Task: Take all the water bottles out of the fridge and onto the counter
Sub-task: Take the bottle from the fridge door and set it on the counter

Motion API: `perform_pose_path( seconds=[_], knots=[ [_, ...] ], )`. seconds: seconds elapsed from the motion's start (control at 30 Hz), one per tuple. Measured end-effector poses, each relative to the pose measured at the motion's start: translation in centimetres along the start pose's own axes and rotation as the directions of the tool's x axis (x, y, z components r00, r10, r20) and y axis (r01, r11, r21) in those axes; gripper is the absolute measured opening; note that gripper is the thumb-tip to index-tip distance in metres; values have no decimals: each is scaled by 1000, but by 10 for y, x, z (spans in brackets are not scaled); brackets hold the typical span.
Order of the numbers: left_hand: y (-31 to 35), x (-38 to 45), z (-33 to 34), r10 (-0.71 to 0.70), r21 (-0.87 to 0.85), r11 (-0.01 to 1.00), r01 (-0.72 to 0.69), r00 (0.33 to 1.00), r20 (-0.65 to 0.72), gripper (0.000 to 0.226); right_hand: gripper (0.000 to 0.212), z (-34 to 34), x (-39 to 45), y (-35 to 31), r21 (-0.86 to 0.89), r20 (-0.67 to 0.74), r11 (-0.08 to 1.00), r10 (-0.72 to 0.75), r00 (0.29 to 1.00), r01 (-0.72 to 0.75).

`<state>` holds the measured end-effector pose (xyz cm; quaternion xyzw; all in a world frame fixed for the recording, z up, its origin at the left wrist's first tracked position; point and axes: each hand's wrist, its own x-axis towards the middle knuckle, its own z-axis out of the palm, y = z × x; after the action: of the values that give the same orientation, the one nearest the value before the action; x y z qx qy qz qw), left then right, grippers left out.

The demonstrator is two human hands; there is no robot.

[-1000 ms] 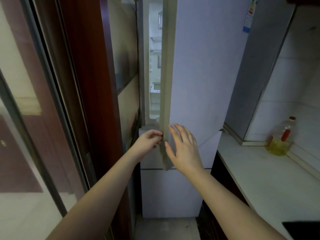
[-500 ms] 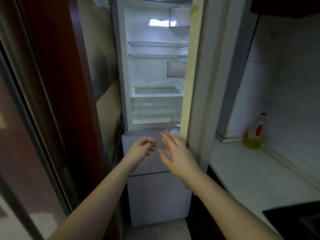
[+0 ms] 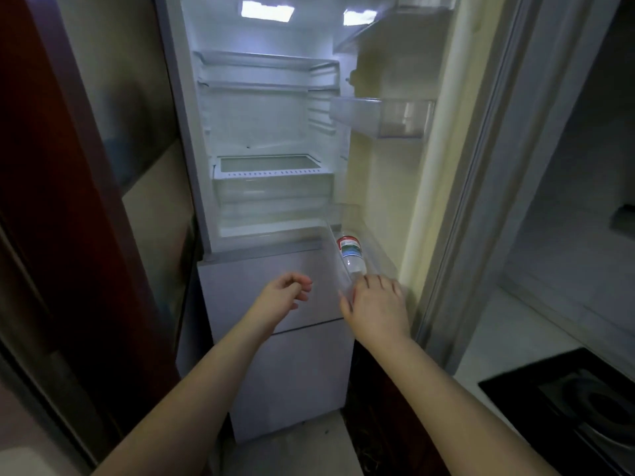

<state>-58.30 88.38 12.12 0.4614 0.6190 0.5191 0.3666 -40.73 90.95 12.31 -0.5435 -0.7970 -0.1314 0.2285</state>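
The fridge [image 3: 261,139] stands open but no bottle is out yet: the visible strip of table [image 3: 498,334] carries none. One clear water bottle [image 3: 351,253] with a red-banded label lies in the lowest door bin [image 3: 381,259], near its front edge. The right hand [image 3: 378,304] rests released at that bin's near end; the left hand [image 3: 287,292] hangs loosely curled, grasping nothing.

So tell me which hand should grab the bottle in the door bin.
Right. The right hand is already at the lower door bin, just below the water bottle. The left hand hangs loosely curled in front of the freezer drawer, farther away.
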Motion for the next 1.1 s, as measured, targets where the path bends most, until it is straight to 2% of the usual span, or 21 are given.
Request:
perform_pose_path(
  seconds=[0.1, 0.27, 0.43, 0.57, 0.63, 0.8, 0.87, 0.93, 1.1],
  knots=[
    [1, 6, 19, 15, -3, 1000, -15, 998, 56, 25, 54, -9, 5, 15, -36, 47, 999, 4, 999, -2],
    [12, 19, 50, 80, -11, 997, -79, 990, 113, 26, 41, -20, 20, 35, -81, 130, 997, 6, 992, 5],
    [19, 35, 69, 105, 25, 994, -110, 984, 145, 33, 33, -18, 45, 53, 20, 191, 998, 47, 980, -51],
    [12, 43, 72, 74, 29, 997, -77, 992, 102, 32, 39, -9, 76, 59, 92, 271, 994, 37, 962, -65],
    [8, 46, 70, 60, 51, 997, -64, 994, 89, 32, 45, -4, 88, 61, 120, 351, 988, 52, 935, -100],
    [2, 54, 61, 52, 84, 995, -58, 996, 72, 34, 43, 10, 114, 73, 188, 533, 950, 115, 839, -249],
    [2, 55, 60, 44, 88, 995, -49, 997, 58, 34, 49, 11, 120, 78, 139, 622, 952, 132, 772, -274],
    [4, 57, 62, 49, 86, 995, -52, 998, 40, 35, 51, 14, 122, 81, 171, 693, 931, 120, 711, -324],
    [17, 62, 74, 78, 70, 994, -80, 997, 29, 34, 66, 19, 122, 80, 200, 706, 900, 142, 693, -388]
  ],
)
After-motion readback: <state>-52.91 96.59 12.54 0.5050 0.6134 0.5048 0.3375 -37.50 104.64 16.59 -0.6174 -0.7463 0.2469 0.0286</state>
